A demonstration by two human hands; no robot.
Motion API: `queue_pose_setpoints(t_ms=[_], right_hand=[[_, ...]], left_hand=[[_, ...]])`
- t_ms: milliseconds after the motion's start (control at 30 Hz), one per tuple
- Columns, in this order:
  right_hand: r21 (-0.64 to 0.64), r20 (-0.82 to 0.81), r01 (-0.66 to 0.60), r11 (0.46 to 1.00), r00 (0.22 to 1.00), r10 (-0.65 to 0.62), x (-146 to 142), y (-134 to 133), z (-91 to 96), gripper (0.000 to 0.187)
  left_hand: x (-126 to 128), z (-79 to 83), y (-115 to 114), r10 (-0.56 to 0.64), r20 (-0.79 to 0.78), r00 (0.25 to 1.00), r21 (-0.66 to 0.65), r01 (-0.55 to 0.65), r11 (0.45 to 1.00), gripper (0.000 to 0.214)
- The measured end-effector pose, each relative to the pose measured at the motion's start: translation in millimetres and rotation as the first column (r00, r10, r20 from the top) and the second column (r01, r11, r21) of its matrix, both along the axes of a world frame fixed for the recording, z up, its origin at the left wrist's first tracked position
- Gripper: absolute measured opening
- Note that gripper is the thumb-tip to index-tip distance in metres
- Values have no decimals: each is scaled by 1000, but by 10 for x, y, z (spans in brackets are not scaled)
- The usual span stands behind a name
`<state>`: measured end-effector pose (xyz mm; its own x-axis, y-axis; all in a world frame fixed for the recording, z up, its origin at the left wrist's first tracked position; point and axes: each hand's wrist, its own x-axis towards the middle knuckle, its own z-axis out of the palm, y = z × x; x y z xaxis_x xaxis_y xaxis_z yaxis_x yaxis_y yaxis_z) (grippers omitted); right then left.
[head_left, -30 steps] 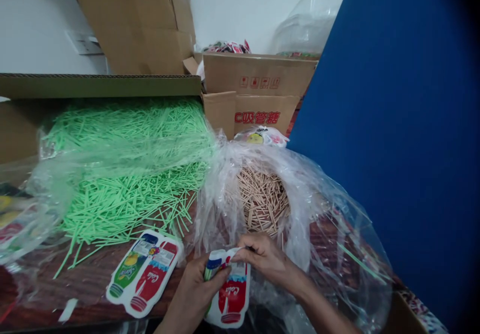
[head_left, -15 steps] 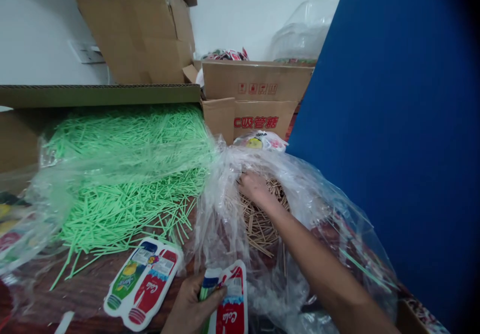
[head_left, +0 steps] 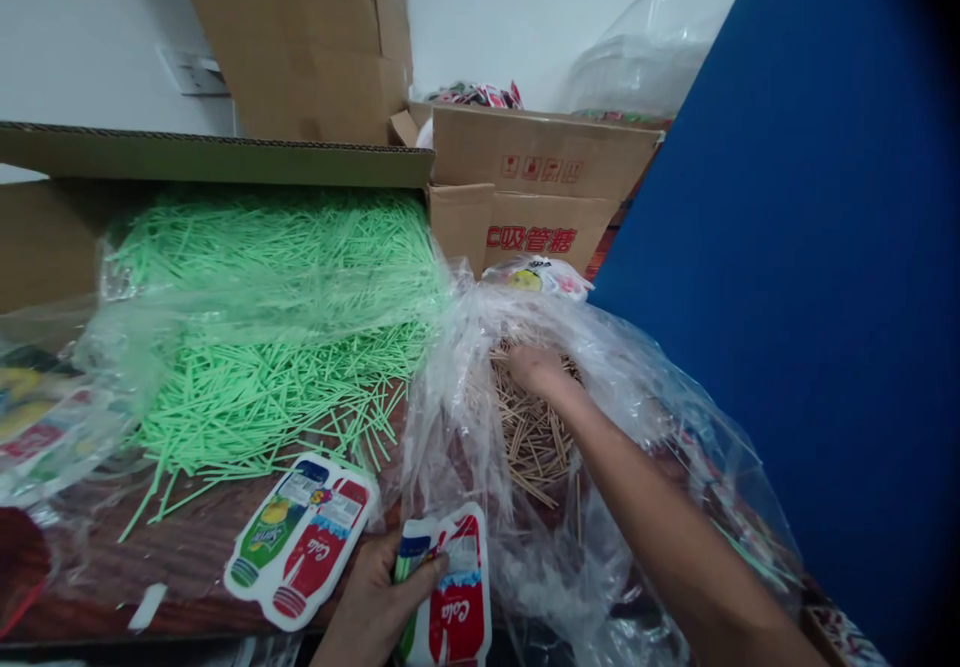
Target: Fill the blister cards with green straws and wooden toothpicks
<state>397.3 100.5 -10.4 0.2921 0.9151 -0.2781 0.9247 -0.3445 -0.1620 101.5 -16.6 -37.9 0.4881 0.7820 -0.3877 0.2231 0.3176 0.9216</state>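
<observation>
My left hand (head_left: pixel 397 592), low in the middle, is closed around a bottle-shaped candy packet (head_left: pixel 459 582) with a red cola bottle and a green bottle printed on it. The thumb lies across its front. Left of it, a similar packet (head_left: pixel 304 537) lies face up on the dark table. My right hand (head_left: pixel 536 372) reaches into a heap of thin brown sticks (head_left: pixel 536 452) in clear plastic. Its fingers curl down among the sticks; the fingertips are hidden, and what they hold cannot be made out.
A large heap of thin green sticks (head_left: pixel 300 387) spills from a plastic-lined carton (head_left: pixel 225 159) at left. Clear plastic film (head_left: pixel 450 387) bunches between the two heaps. Cardboard boxes (head_left: pixel 540 162) stand behind. A blue panel (head_left: pixel 780 277) bounds the right side. A white scrap (head_left: pixel 148 607) lies front left.
The whole view has shifted, so the scene sits slightly further right and higher. My right hand has sunk a little among the brown sticks. My left hand still holds the packet.
</observation>
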Motion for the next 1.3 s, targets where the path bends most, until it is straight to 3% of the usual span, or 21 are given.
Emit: queue_pose_setpoints(t_ms=[133,333,500,633,833,1033,1133,1300], right_hand=[[40,-289,121,992,952,-104,169,-268,-36,19],[37,-709,283,958,683,-174,264,-687,-311,23],[23,-853,414,910,483,-199,256,-901,-548,25],[12,-898,481,877,391,-202,248,-1020,-654,24],[95,-922,546,833,362,-133,269,-1078,-723,27],[177,-936,567,804,350,-41,143,-1164,-633,35],[305,-914,578,757,401,62,28,-1257,-659,37],[437,-869,598,672,475,142,-65,-1332,-893,29]], left_hand=[[42,106,-13,2,26,1000,-41,-1,999,24],[91,108,-40,-27,43,999,-22,27,999,20],[107,36,-63,-49,44,998,-7,49,999,19],[122,36,-80,-87,53,995,-9,88,996,21],[149,59,-102,-69,47,997,-12,70,997,22],[152,78,-110,-64,57,996,-22,65,998,20],[138,50,-107,-66,52,996,-18,67,998,21],[97,-68,-109,-115,61,992,-35,117,993,24]])
